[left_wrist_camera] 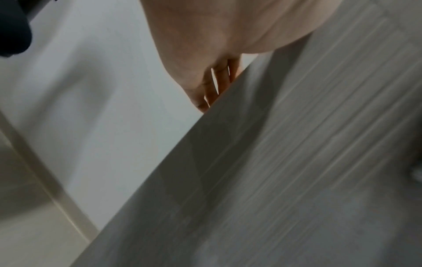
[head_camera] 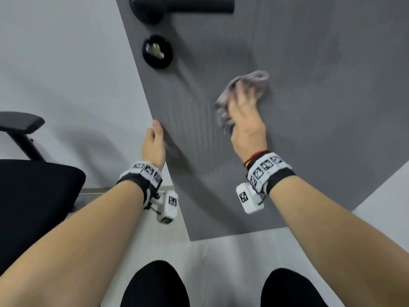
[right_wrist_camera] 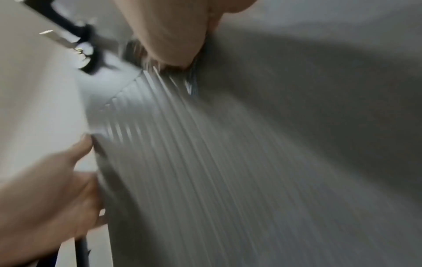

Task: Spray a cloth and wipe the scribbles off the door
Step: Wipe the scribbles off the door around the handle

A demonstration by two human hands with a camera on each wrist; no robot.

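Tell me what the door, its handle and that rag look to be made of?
Door: grey panel, matte, with fine vertical grooves near its edge; probably laminate or painted board, hard to say. Handle: black, smooth, dull sheen, likely coated metal. Rag: soft, crumpled greyish cloth with loose threads, bunched under the right hand.

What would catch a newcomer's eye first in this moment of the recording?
The right hand presses a crumpled grey cloth against the middle of the dark grey door, blurred by motion. The left hand grips the door's free edge, thumb on the front face and fingers behind it. Above, a black lever handle and a round black lock stand out near that edge.
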